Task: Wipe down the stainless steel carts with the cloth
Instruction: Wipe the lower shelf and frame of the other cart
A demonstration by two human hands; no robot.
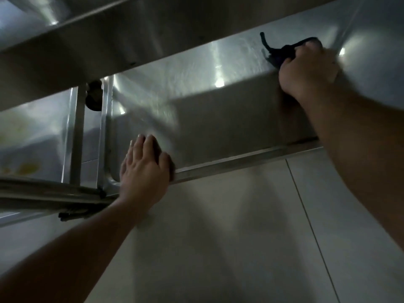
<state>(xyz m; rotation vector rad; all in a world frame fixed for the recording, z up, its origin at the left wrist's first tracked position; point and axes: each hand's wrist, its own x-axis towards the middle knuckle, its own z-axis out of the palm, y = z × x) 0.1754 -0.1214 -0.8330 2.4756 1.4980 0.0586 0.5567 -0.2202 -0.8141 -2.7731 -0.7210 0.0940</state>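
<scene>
A stainless steel cart's lower shelf (207,110) fills the middle of the view, seen from low down under its upper shelf (122,40). My right hand (306,71) grips a dark cloth (282,52) and presses it against the shelf's far right part; a loose strip of the cloth sticks up to the left. My left hand (144,169) rests on the shelf's front rim (240,160), fingers laid over the edge near the left corner. The picture is dim and a little blurred.
A second steel cart (32,138) stands to the left, its upright posts (76,136) beside a dark caster or knob (94,97). A light tiled floor (240,237) spreads below the shelf rim.
</scene>
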